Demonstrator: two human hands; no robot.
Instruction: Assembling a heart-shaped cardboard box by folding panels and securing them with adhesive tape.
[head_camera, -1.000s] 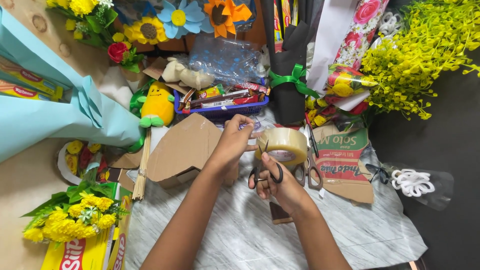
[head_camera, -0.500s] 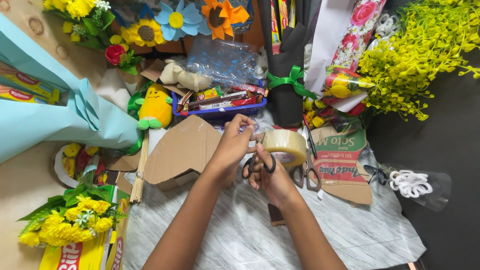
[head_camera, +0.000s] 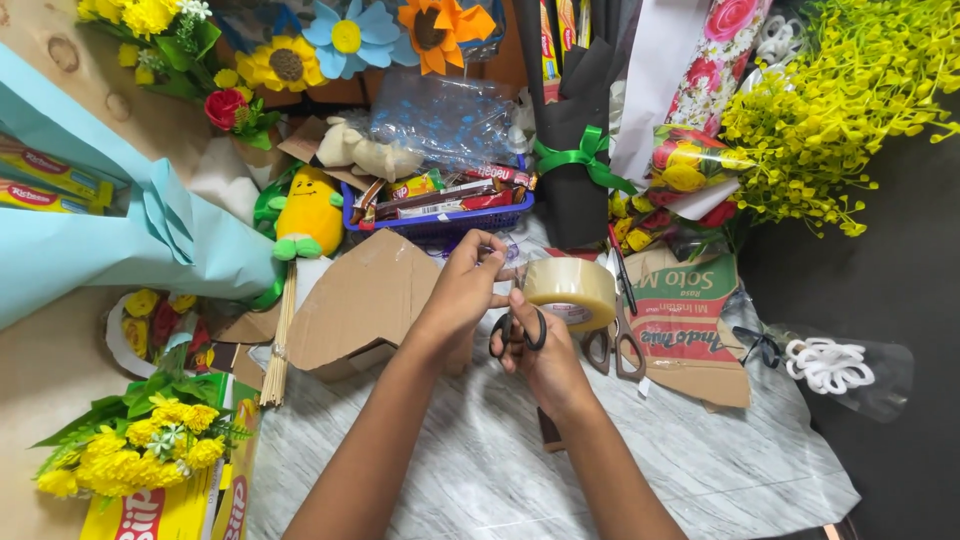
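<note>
Over the marble counter (head_camera: 480, 470), the left hand (head_camera: 462, 290) is pinching tape taut from the tape roll (head_camera: 568, 290) while the right hand (head_camera: 545, 355), fingers threaded through black scissors (head_camera: 520, 325), is best cutting squarely.

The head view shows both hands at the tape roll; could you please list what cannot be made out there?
- Scissors blades: hidden behind the right hand and tape roll.
- Pulled tape end: clear and too thin to see at the left hand fingertips.
- Dark object under the right wrist: mostly covered by the arm.
- Blue basket contents: overlapping, covered by a plastic bag.

2 scissors (head_camera: 518, 330) (head_camera: 618, 335), 1 tape roll (head_camera: 570, 292), 3 paper sunflowers (head_camera: 350, 38)
</note>
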